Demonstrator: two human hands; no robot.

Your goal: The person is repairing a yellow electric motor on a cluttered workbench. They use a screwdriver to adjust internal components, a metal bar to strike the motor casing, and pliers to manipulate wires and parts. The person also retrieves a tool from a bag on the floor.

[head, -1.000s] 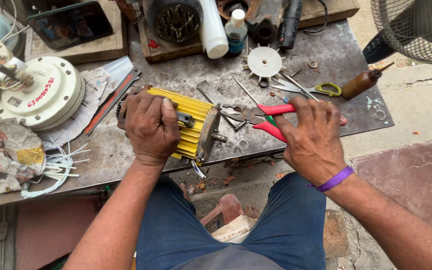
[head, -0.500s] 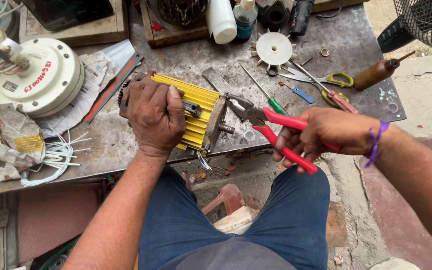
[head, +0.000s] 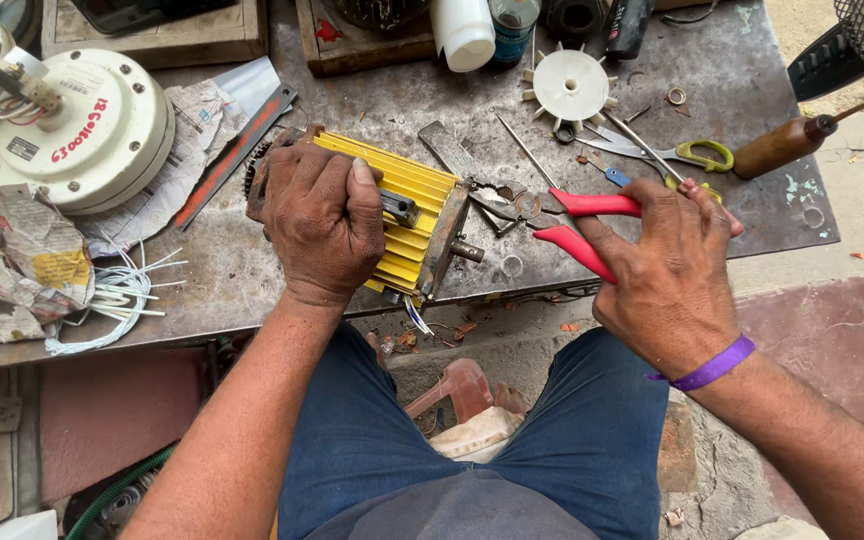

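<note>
While the yellow ribbed motor (head: 407, 210) lies on its side near the front edge of the metal bench (head: 752, 200), its short steel shaft pointing right, my left hand (head: 324, 220) is clamped over its top, fingers wrapped down across the fins and thumb on the near side. At the shaft end, my right hand (head: 667, 270) grips the red-handled pliers (head: 562, 215), fingers curled round both handles; the nose of the pliers lies just right of the motor's end plate, though I cannot tell whether it bites anything. A purple band (head: 714, 366) circles my right wrist. Beyond the pliers sit a white plastic fan wheel (head: 570, 85), a pair of scissors with green-yellow handles (head: 667, 152) and a brown wooden-handled tool (head: 782, 145), with a thin screwdriver (head: 557, 163) lying between them and the motor. To the left, a white round motor housing (head: 77, 130) rests on crumpled newspaper (head: 12, 265), with a loose bundle of white wires (head: 122, 295) just beside it at the bench edge. A white bottle (head: 462, 30) stands at the back. My blue trousers (head: 372, 440) fill the foreground below.
</note>
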